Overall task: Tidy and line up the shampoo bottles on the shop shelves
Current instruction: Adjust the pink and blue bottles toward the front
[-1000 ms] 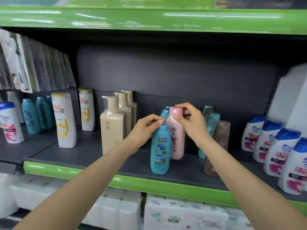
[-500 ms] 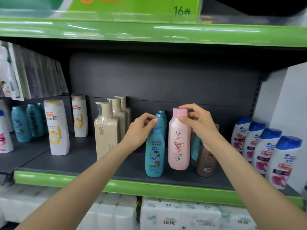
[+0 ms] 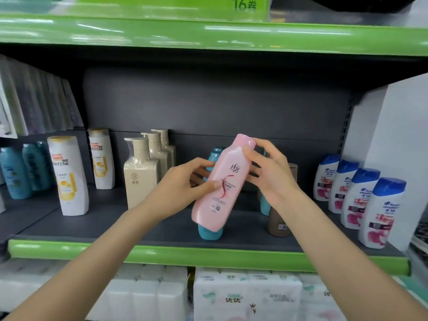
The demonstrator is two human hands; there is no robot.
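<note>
Pink bottle (image 3: 221,181) now lifted off shelf (image 3: 208,251), tilted.
Left hand (image 3: 183,188) newly grips its body, right hand (image 3: 268,172) its neck; previously upright beside teal bottle (image 3: 209,232), now before it.

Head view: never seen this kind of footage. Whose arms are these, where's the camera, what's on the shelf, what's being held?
There is no machine here: a person wears one wide-angle camera on the head, looking forward and down, so both arms are their own. The left hand and right hand together hold a pink bottle, tilted and lifted off the dark shelf. On the shelf stand white bottles with yellow labels, beige pump bottles, a teal bottle behind the pink one, a brown bottle and blue-capped white bottles.
</note>
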